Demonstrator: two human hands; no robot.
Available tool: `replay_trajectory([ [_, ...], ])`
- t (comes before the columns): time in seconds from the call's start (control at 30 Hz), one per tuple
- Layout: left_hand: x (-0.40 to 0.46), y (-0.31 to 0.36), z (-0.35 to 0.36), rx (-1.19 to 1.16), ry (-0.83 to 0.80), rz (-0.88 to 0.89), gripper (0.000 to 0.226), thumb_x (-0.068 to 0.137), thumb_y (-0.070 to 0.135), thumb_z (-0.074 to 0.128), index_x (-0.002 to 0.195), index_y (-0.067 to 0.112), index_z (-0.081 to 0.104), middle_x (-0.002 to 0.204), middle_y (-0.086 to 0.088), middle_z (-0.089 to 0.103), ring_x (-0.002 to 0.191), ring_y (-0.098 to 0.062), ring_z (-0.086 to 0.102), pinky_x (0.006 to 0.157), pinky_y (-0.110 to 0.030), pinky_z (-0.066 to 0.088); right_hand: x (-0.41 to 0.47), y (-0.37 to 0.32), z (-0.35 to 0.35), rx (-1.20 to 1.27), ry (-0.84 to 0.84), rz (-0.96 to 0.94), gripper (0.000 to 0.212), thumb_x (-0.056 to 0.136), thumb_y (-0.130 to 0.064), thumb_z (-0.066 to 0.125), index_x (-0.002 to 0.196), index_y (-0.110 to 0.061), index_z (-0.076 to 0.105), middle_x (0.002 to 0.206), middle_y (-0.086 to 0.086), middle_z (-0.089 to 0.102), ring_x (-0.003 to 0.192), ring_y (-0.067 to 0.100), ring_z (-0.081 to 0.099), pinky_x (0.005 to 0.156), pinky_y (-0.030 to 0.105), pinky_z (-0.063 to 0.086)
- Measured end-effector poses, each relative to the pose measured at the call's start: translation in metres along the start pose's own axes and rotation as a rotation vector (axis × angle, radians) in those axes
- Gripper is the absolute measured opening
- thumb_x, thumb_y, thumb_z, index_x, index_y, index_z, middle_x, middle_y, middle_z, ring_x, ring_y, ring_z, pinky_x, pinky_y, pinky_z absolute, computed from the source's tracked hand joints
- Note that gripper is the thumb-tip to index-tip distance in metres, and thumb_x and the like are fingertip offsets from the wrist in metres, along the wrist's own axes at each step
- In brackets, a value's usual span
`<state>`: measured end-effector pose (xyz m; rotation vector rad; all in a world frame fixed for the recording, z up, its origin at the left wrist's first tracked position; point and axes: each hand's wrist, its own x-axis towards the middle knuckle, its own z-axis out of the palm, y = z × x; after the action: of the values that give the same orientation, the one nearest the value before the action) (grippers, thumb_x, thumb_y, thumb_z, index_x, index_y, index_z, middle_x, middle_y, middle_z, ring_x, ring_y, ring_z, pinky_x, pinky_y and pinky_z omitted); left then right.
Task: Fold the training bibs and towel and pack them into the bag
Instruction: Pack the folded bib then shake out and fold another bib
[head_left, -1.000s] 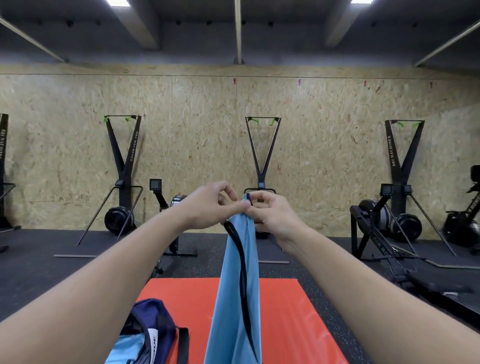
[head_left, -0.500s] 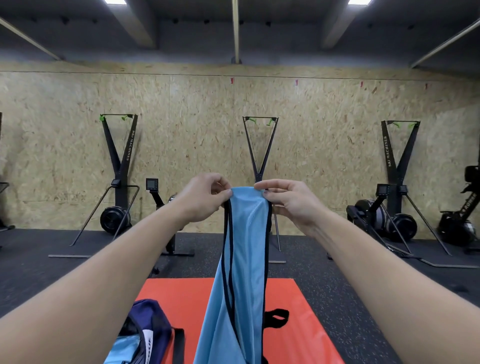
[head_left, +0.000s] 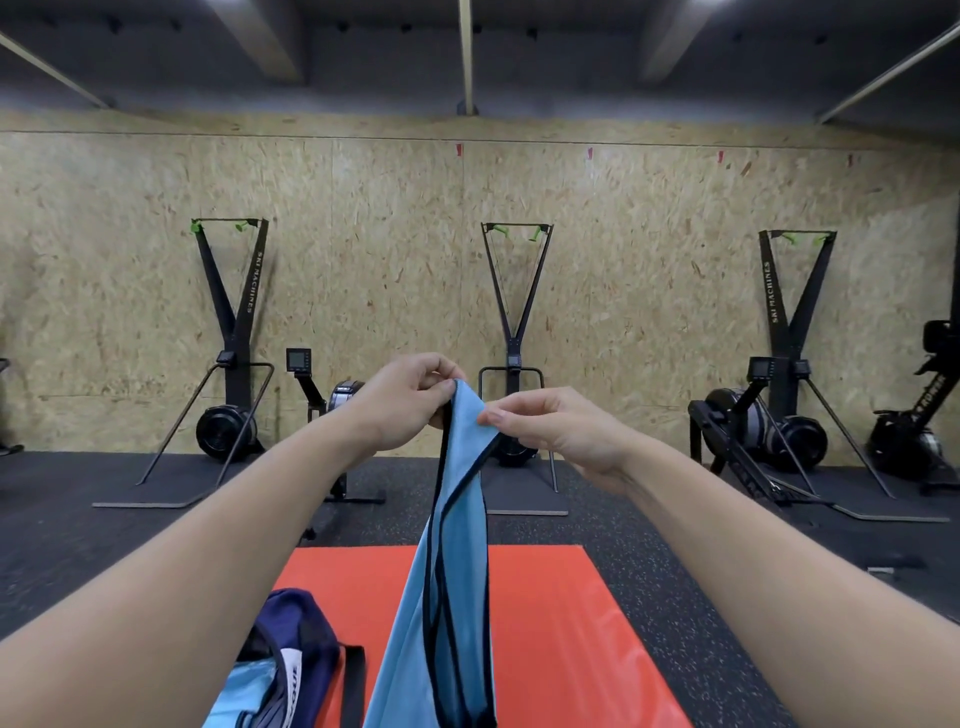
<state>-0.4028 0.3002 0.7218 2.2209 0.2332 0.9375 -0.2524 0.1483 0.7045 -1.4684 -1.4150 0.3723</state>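
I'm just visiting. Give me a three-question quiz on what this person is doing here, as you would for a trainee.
1. True or false: both hands hold the bib up in the air.
2. Where is the bag? A) on the orange mat, lower left B) hanging on the wall C) on a machine
3. What colour is the bib's edging?

Key:
1. True: the left hand and right hand pinch its top.
2. A
3. Black

Even overhead light, sharp focus, wide-angle bending at edges.
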Motion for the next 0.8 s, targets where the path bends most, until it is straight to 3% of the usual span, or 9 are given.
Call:
replay_trajectory([
  [0.13,0.000,-0.008,0.004,0.101,0.012,0.032,0.013,0.102,0.012,0.054,0.098,0.013,0.066,0.078,-0.005,0.071,0.058,-0.008,0.055,0.045,-0.013,0.039,-0.001,0.008,0.012,0.027,-0.098,0.004,0.026,0.096,-0.034,0.063,0.118,-0.025,0.074,0.123,-0.016,0.070,0.123,-0.007,0.054,0.111,0.022,0.035],
  [0.23,0.000,-0.014,0.006,0.164,0.030,0.058,0.010,0.100,0.015,0.059,0.094,0.014,0.068,0.079,0.003,0.070,0.055,0.002,0.054,0.048,-0.009,0.037,0.001,0.015,0.017,-0.084,-0.032,0.024,0.019,0.094,-0.032,0.068,0.107,-0.022,0.078,0.111,-0.008,0.075,0.102,-0.006,0.064,0.087,0.010,0.045],
  [0.27,0.001,-0.017,0.006,0.184,0.035,0.060,0.010,0.099,0.016,0.059,0.094,0.014,0.068,0.079,0.005,0.070,0.056,0.004,0.055,0.050,-0.008,0.038,0.003,0.018,0.017,-0.109,0.017,0.030,0.018,0.093,-0.032,0.070,0.102,-0.020,0.079,0.106,-0.005,0.076,0.092,-0.005,0.066,0.078,0.011,0.046],
  [0.4,0.003,-0.029,0.008,0.222,0.015,0.046,0.012,0.101,0.017,0.056,0.095,0.018,0.066,0.084,-0.002,0.073,0.074,-0.013,0.063,0.070,-0.032,0.056,0.011,0.034,0.015,-0.011,0.182,0.017,0.015,0.081,-0.029,0.083,0.087,-0.016,0.079,0.086,-0.002,0.075,0.081,0.009,0.062,0.086,0.033,0.049],
  [0.5,0.005,-0.034,0.014,0.210,0.033,0.042,0.015,0.103,0.015,0.050,0.098,0.017,0.065,0.088,-0.009,0.071,0.070,-0.011,0.057,0.062,-0.022,0.050,0.014,0.034,0.017,-0.052,0.245,-0.025,0.009,0.079,-0.014,0.084,0.080,-0.016,0.075,0.078,0.001,0.068,0.071,0.014,0.051,0.070,0.029,0.045],
  [0.6,0.008,-0.041,0.018,0.139,0.077,0.019,0.020,0.105,0.016,0.045,0.099,0.020,0.064,0.085,-0.011,0.068,0.070,-0.013,0.053,0.065,-0.028,0.045,0.020,0.033,0.014,-0.097,0.279,-0.025,0.023,0.090,-0.003,0.068,0.077,-0.019,0.078,0.086,0.008,0.074,0.080,0.022,0.063,0.082,0.041,0.054],
  [0.7,0.010,-0.048,0.024,0.134,0.107,0.011,0.023,0.106,0.018,0.044,0.096,0.025,0.063,0.079,-0.004,0.062,0.068,-0.011,0.048,0.063,-0.026,0.040,0.025,0.035,0.009,-0.203,0.259,0.034,0.041,0.096,-0.005,0.050,0.080,-0.027,0.081,0.100,0.019,0.074,0.095,0.047,0.065,0.088,0.054,0.056],
  [0.73,0.011,-0.049,0.027,0.143,0.117,0.022,0.023,0.105,0.019,0.044,0.094,0.025,0.063,0.077,0.000,0.059,0.066,-0.009,0.046,0.059,-0.021,0.038,0.026,0.035,0.009,-0.200,0.253,0.042,0.041,0.095,-0.007,0.048,0.083,-0.027,0.081,0.104,0.018,0.074,0.102,0.048,0.063,0.092,0.058,0.054],
  [0.8,0.013,-0.047,0.033,0.130,0.137,0.054,0.022,0.105,0.021,0.047,0.092,0.024,0.063,0.073,0.007,0.056,0.064,-0.006,0.044,0.056,-0.016,0.036,0.024,0.035,0.012,-0.139,0.242,0.035,0.025,0.094,-0.013,0.059,0.089,-0.023,0.081,0.100,0.004,0.077,0.104,0.033,0.068,0.097,0.047,0.054],
])
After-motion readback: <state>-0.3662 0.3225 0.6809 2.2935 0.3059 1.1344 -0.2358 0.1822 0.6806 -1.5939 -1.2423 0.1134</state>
